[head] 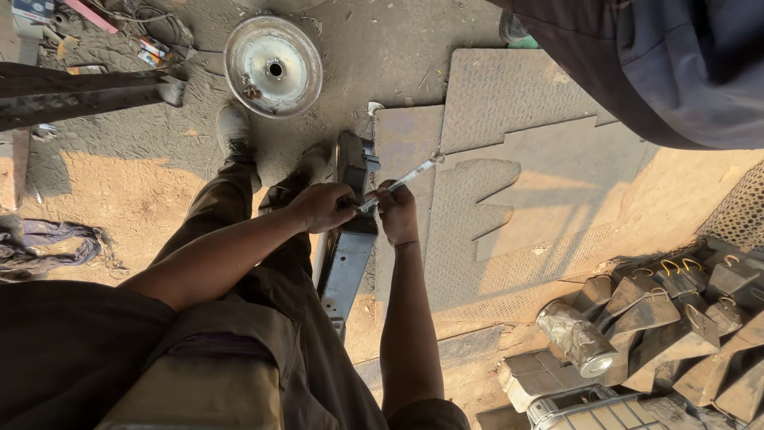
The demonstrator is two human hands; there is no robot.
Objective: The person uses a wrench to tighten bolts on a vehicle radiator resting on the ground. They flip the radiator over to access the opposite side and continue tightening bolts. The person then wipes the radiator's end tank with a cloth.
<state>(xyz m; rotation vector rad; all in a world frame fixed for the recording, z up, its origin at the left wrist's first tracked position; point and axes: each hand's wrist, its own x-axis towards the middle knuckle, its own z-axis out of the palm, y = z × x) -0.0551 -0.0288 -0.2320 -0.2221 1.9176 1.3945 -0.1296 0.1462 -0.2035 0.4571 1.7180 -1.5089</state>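
Note:
I look straight down at my legs and arms. A long grey metal bracket (346, 263) stands on end between my feet on the dusty ground. My left hand (322, 205) is closed around its upper part. My right hand (398, 211) grips a slim silver wrench (406, 179) whose shaft points up and right from the bracket's top. The two hands almost touch at the bracket. Where the wrench head meets the bracket is hidden by my fingers.
A round metal wheel disc (273, 65) lies beyond my feet. Ribbed metal floor plates (525, 183) cover the ground to the right. Several wedge-shaped metal weights (684, 326) and a mesh-covered can (577, 338) pile at lower right. A steel beam (87, 95) and rags (48, 243) lie left.

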